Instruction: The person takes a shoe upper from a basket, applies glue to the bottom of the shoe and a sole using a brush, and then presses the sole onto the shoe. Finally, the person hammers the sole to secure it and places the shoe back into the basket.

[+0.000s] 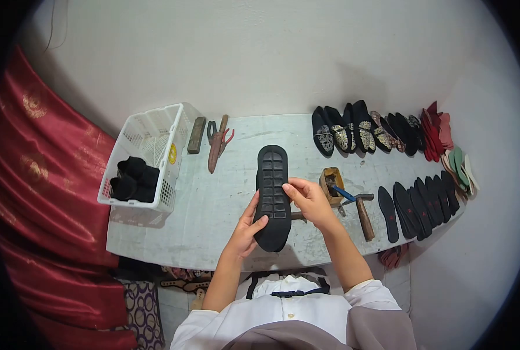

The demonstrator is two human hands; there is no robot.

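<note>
A black shoe sole [273, 186] with a grid of raised rectangles faces up above the middle of the table, with another dark layer showing at its edge. My left hand [247, 228] grips its lower left side, thumb on top. On its right side, my right hand [307, 201] holds it between thumb and fingers. Partly hidden behind my right hand, a wooden handle lies on the table. Just right of that hand stand a small open box [331, 177] with a blue-handled brush [344, 193] and a hammer [365, 218].
A white basket [172, 157] with black items [135, 179] stands left. Beside it lie a dark block [196, 135] and pliers [218, 140]. Decorated shoes [362, 129] line the back right, with black insoles [418, 207] nearer. A red curtain [50, 204] hangs at far left.
</note>
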